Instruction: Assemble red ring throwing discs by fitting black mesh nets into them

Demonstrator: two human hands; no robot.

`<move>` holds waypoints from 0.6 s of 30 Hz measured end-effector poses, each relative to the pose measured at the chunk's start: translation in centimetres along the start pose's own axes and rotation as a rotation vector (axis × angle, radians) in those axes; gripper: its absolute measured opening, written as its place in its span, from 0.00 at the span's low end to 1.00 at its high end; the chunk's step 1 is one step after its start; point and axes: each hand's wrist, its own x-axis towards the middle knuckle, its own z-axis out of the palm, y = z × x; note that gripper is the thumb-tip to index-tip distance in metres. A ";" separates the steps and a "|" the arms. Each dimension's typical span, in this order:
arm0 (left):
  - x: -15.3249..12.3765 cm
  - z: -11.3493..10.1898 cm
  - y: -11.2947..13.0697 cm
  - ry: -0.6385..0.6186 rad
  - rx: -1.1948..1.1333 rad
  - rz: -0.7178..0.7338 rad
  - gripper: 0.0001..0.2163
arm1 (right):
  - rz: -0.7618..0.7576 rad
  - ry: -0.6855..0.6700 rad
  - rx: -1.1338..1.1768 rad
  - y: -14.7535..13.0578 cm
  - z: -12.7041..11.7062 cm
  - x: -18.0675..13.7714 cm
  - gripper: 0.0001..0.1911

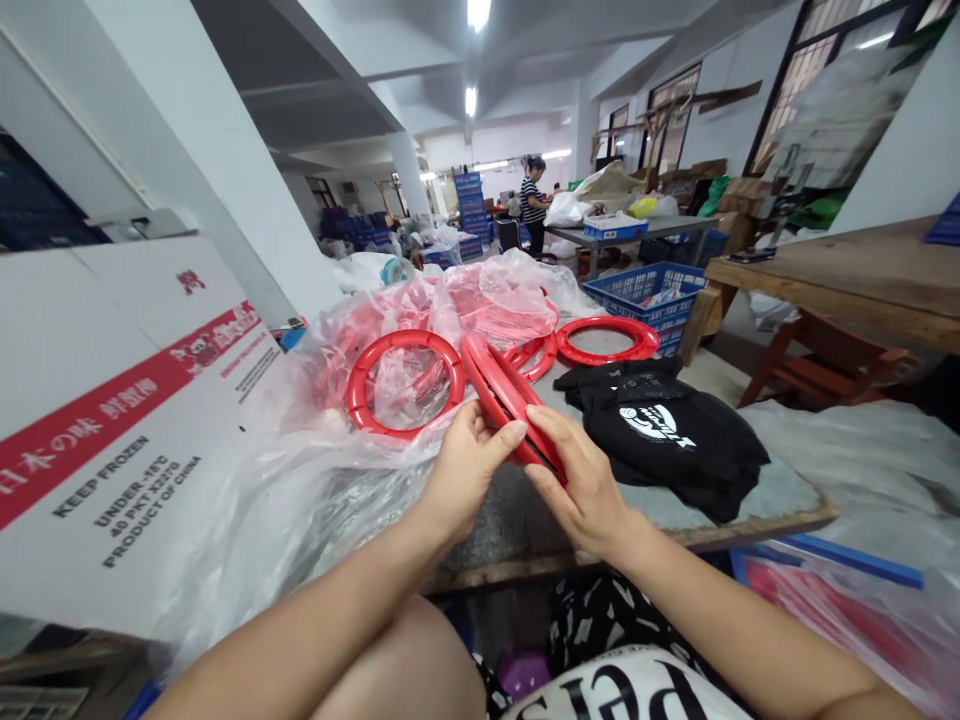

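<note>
Between my hands, above the table's near edge, a red plastic ring (498,385) is held on edge with a dark gap along its side. My left hand (472,462) pinches its near side, the thumb pressed over the gap. My right hand (576,478) grips the opposite face, fingers along the rim. Behind it on the left, another red ring (358,372) leans on clear plastic film. A third red ring (649,340) lies flat at the back right. Right of my hands rests a black fabric piece (697,440) with a white print.
A large white carton (150,400) stands at the left. Bagged pink-red parts (390,320) fill the table's far side. Beyond are a blue crate (637,290), a wooden table (840,270) and a person in a striped top (532,200). A plastic-covered blue bin (847,560) sits lower right.
</note>
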 end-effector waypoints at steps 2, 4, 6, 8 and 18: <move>-0.1 -0.4 -0.2 0.005 0.002 -0.024 0.26 | 0.064 0.036 0.065 0.3 0.1 -0.3 0.25; -0.2 -0.7 -0.2 0.011 0.016 -0.022 0.26 | 0.135 0.100 0.121 0.4 0.0 -0.5 0.24; -0.4 -0.9 -0.1 0.011 0.041 0.000 0.26 | 0.163 0.152 0.158 0.3 -0.4 -0.5 0.24; -0.8 -1.0 0.1 -0.002 0.063 0.027 0.25 | 0.128 0.175 0.160 0.0 -0.9 -0.2 0.26; -2.4 -1.4 1.5 -0.075 0.004 0.032 0.26 | -0.211 0.247 -0.017 0.3 -3.4 1.7 0.31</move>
